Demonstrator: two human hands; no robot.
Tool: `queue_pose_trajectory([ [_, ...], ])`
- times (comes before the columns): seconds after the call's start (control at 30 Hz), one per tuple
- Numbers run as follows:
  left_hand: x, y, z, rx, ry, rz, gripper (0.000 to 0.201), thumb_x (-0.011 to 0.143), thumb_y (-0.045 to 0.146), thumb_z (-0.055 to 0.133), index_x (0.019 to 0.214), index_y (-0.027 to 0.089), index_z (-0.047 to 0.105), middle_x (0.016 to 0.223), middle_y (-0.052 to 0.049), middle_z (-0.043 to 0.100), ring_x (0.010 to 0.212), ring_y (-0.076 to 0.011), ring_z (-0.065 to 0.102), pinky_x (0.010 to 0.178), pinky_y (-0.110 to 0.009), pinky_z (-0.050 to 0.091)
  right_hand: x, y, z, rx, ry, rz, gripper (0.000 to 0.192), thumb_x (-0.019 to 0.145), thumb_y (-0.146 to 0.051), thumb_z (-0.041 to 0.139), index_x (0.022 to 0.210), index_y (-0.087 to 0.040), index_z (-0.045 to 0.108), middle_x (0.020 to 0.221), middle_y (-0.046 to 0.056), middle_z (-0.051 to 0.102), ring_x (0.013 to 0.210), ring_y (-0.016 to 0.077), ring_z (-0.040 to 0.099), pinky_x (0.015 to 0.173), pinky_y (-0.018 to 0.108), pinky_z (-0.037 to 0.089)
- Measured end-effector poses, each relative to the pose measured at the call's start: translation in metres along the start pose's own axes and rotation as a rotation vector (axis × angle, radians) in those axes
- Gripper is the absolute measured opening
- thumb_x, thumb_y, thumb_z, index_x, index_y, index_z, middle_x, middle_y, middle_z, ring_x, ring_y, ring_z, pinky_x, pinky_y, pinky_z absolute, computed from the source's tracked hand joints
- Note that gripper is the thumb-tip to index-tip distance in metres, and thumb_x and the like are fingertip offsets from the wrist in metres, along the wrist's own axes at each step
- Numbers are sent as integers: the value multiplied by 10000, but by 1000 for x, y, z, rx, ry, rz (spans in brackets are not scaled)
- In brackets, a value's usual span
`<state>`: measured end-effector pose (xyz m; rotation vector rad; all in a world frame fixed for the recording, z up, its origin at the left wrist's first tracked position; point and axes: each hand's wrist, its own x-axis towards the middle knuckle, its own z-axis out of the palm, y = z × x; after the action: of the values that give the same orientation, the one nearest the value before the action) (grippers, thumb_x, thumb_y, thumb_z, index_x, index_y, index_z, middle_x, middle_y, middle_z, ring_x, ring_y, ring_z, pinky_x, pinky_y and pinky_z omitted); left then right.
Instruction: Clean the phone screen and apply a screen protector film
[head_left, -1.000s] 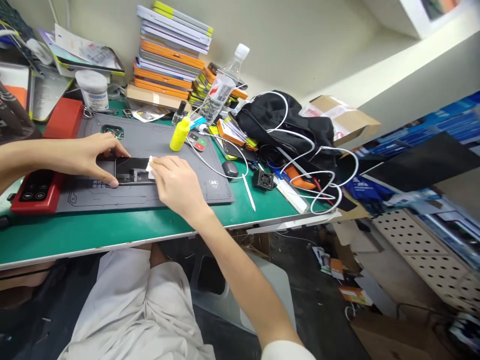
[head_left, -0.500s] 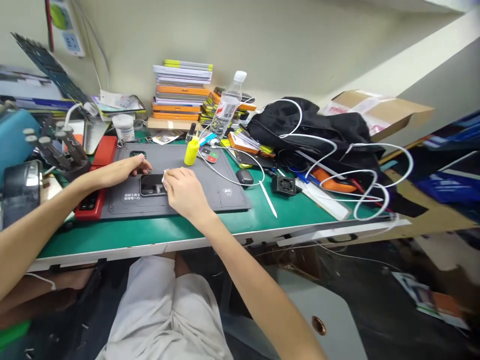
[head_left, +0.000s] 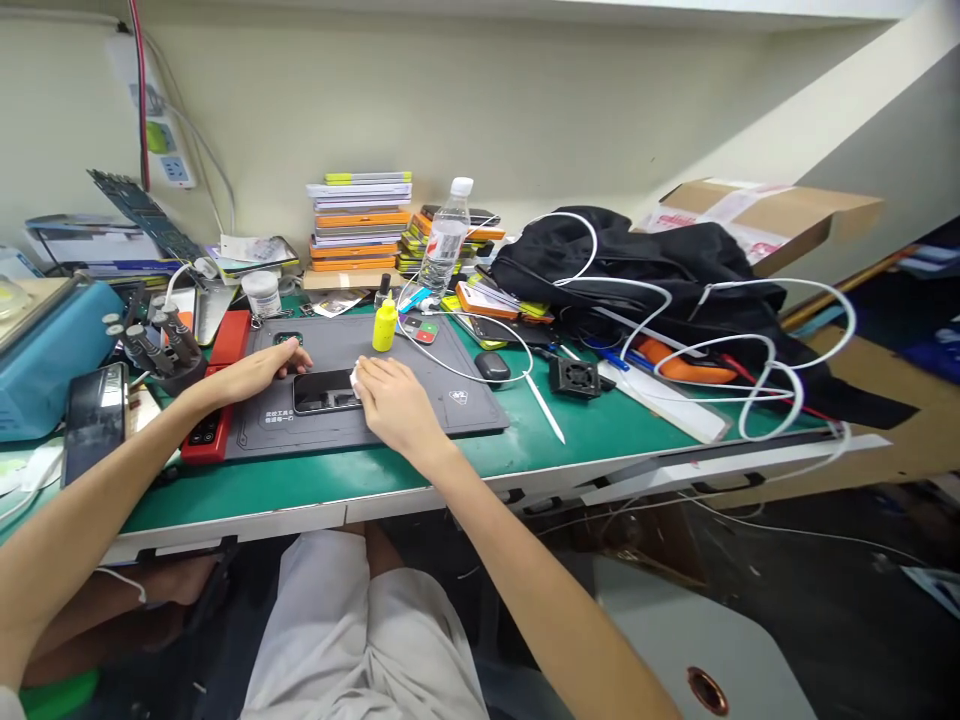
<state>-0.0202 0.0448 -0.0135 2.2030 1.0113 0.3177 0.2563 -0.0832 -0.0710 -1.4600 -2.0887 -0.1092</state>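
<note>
A black-screened smartphone (head_left: 324, 391) lies flat on the dark grey work mat (head_left: 420, 410). My right hand (head_left: 394, 400) presses a small white wipe (head_left: 355, 380) to the right end of its screen, fingers closed over it. Most of the wipe is hidden under the fingers. My left hand (head_left: 262, 370) rests on the mat at the phone's upper left, its fingers loosely spread and holding nothing. Just behind that hand is a dark phone part with camera rings (head_left: 289, 339). A yellow dropper bottle (head_left: 385, 326) stands upright behind my right hand.
Left of the mat are a red holder (head_left: 229, 345), several grey-handled screwdrivers (head_left: 154, 345) and a blue machine (head_left: 64, 365). Stacked boxes (head_left: 360, 225) and a water bottle (head_left: 446, 240) stand behind. A mouse (head_left: 491, 367), white stylus (head_left: 545, 408), looping cables and black bag (head_left: 630, 260) lie right.
The camera view has shifted, so the bench appears lower and further right. My right hand keeps the wipe at the phone's right end; my left hand stays in place on the mat.
</note>
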Motion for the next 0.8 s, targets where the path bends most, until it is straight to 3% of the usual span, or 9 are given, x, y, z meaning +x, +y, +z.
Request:
queue_pose_trajectory([
  [0.13,0,1,-3,13,-4,17,1069,1075,1023,211,1325,167,801,1278,-173,804,1059,-292,642,1060,-464,583,22,-33,9,13,-48,-20,403,1204,-180,568,1520,-72,793,1617,192,762,1554,331,708,1414,533,459],
  [0.23,-1,2,-5,27,-5,27,1047,1089,1009,210,1320,178,803,1314,-169,805,1075,-293,645,1095,-473,584,33,-43,10,20,-80,-34,411,1208,-199,584,1542,-56,777,1629,195,753,1582,323,688,1436,519,431],
  [0.4,-1,-1,-6,35,9,24,1092,1065,1043,190,1315,169,795,1296,-173,807,1113,-308,673,1102,-491,604,22,-22,-3,22,-107,-2,413,1228,-206,556,1572,-148,778,1688,117,716,1638,314,644,1453,566,403],
  [0.57,-2,-8,-3,18,27,15,1099,1061,1051,208,1318,165,804,1293,-175,813,1149,-315,708,1106,-493,622,-3,7,-17,4,-88,84,459,1238,-197,485,1597,-134,764,1688,143,712,1659,346,623,1431,612,421],
  [0.67,-1,-9,-2,10,32,14,1115,1046,1066,210,1315,165,809,1316,-185,813,1230,-339,722,1109,-486,628,-4,0,-15,3,-78,92,475,1259,-259,483,1606,-68,743,1701,196,690,1674,366,604,1444,612,398],
  [0.8,0,-8,-5,30,37,10,1141,1025,1085,197,1314,166,809,1330,-190,817,1229,-338,730,1127,-497,634,11,-34,-1,23,-80,48,510,1265,-424,574,1602,-83,747,1704,194,687,1663,359,616,1457,606,386],
])
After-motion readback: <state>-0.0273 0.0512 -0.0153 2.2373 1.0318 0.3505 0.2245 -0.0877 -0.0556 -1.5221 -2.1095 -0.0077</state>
